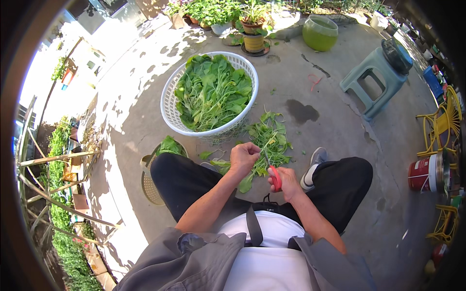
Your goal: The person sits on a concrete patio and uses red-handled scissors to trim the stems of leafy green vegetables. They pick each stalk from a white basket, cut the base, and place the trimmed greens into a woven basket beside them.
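Note:
My right hand (285, 182) grips the red handles of a pair of scissors (276, 180). Their narrow blades point up and away from me, close to the fingertips of my left hand (245, 158). That hand is pinched on a thin green stem (263, 148), partly hidden by the fingers. Below both hands a loose pile of leafy greens and stems (273, 134) lies on the concrete. Just beyond is a white plastic basket (165, 109) heaped with leafy greens (214, 91). By my left knee a smaller tan perforated basket (151, 191) holds some green leaves (170, 146).
A grey-blue plastic stool (375, 82) stands at the right with a dark round object on top. Potted plants (253, 42) and a round bowl of green water (320, 33) are at the back. A red-and-white bucket (424, 172) sits far right, near yellow chairs (446, 120).

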{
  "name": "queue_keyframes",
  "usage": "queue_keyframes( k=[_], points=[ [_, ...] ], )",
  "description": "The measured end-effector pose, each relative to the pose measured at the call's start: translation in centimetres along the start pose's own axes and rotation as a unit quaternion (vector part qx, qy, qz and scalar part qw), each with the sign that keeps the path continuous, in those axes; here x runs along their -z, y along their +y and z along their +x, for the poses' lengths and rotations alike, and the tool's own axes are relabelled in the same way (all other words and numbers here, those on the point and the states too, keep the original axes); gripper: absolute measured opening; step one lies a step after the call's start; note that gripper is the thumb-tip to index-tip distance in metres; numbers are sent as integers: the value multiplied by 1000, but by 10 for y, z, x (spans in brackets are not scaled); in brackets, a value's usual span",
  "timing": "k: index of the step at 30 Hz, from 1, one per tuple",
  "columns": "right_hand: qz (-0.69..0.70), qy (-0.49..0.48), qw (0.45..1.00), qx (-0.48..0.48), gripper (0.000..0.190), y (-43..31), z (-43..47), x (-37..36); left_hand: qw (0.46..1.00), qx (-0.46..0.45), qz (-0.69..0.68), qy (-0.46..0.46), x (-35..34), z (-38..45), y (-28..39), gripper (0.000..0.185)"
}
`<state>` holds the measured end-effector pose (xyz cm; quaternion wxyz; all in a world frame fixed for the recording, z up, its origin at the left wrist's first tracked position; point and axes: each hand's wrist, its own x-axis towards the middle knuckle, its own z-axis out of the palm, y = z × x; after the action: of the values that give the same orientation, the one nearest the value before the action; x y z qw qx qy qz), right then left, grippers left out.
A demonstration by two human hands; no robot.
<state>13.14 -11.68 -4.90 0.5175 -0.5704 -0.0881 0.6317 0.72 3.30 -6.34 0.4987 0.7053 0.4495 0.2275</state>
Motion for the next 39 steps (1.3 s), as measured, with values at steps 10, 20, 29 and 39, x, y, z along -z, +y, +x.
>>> queue_keyframes(
  k=[10, 20, 29, 39],
  points=[
    [3, 11, 1000, 27, 28, 0, -1, 1, 991, 19, -118, -61, -2, -2, -4, 10],
    [2, 48, 998, 35, 18, 0, 3, 5, 905, 182, -377, -74, 9, 6, -5, 19],
    [74, 73, 994, 18, 20, 2, 9, 7, 775, 104, -624, -12, 95, 30, 37, 24],
    [54, 111, 992, -32, 19, 18, 22, 11, 894, -224, 141, 361, 316, 41, 82, 22]
  ],
)
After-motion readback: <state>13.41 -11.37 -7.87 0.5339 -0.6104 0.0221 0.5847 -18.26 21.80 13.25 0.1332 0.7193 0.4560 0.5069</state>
